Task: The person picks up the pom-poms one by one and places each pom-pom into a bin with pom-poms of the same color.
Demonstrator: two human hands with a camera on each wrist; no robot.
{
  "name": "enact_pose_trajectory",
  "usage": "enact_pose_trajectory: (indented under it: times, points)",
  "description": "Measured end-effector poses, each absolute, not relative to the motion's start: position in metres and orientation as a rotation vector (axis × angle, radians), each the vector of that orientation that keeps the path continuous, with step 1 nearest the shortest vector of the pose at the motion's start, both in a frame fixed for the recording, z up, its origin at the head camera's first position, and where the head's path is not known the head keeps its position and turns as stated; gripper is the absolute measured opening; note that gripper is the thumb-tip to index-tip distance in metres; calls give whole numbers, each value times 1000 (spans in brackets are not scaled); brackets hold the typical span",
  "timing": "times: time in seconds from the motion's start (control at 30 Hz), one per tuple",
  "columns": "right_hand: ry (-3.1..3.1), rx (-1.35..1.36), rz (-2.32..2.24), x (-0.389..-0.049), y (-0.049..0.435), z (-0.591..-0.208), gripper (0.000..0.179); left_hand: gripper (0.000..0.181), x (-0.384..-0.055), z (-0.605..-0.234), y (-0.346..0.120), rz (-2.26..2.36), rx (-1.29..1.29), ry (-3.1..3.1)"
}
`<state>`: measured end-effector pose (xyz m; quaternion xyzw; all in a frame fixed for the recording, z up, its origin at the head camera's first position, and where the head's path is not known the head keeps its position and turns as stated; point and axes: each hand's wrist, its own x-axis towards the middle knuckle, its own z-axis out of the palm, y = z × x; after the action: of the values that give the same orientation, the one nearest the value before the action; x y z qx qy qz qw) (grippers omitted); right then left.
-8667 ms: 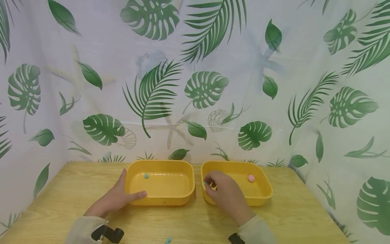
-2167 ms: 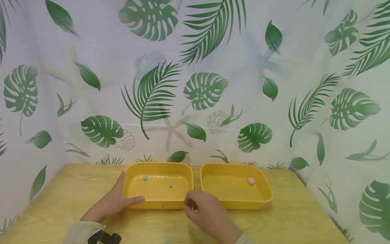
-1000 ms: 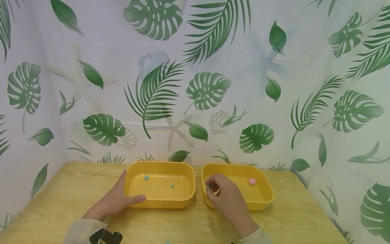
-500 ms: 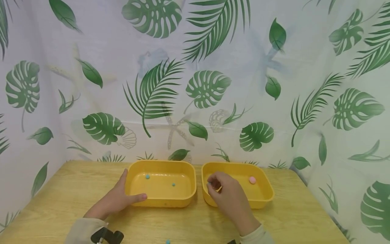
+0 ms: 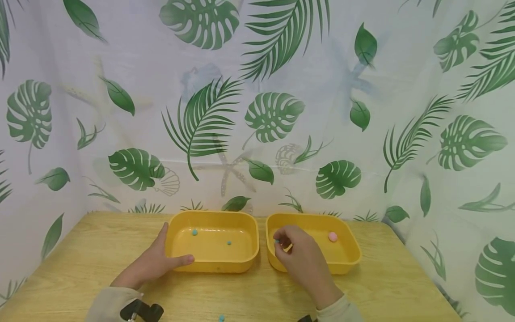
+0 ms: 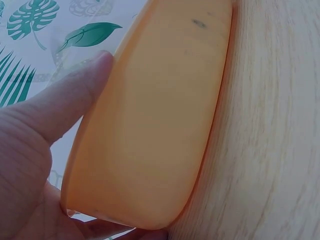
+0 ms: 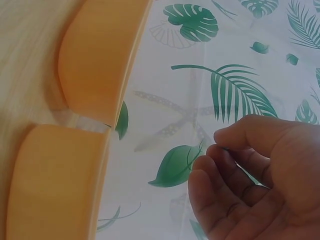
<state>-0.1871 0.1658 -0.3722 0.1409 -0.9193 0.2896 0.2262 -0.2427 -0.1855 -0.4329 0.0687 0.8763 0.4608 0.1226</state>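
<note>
1. Head view: my right hand [image 5: 299,256] pinches a small blue ball [image 5: 276,242] between thumb and fingertips, over the left end of the right yellow box [image 5: 342,269]; I cannot tell how high above its floor.
2. I judge the ball very light and perhaps a little soft, so a gentle pinch across its middle should do; squeezed hard, it might flatten or slip out and roll.
3. My right wrist reaches in from the near right, palm turned left, with the fingers curled. Right wrist view hides what lies between the fingertips.
4. My left hand [image 5: 158,259] is spread around the near left corner of the left yellow box [image 5: 217,267], thumb along the near rim, fingers straight along the left end.
5. That box looks like stiff, smooth, light plastic, so I would expect it to slide easily; the corner rim seems a sound place to steady it.
6. Two blue balls [image 5: 195,232] lie inside the left box, a pink ball [image 5: 332,237] at the right box's right side, and blue bits [image 5: 221,318] at the table's [image 5: 257,295] near side.
</note>
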Motion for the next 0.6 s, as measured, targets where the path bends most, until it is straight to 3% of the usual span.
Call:
enact_pose_trajectory:
  times: [0.6]
  points:
    - [-2572,437,676,-207,158,-359,8,138,-244,-435,-186,1346,181,2548]
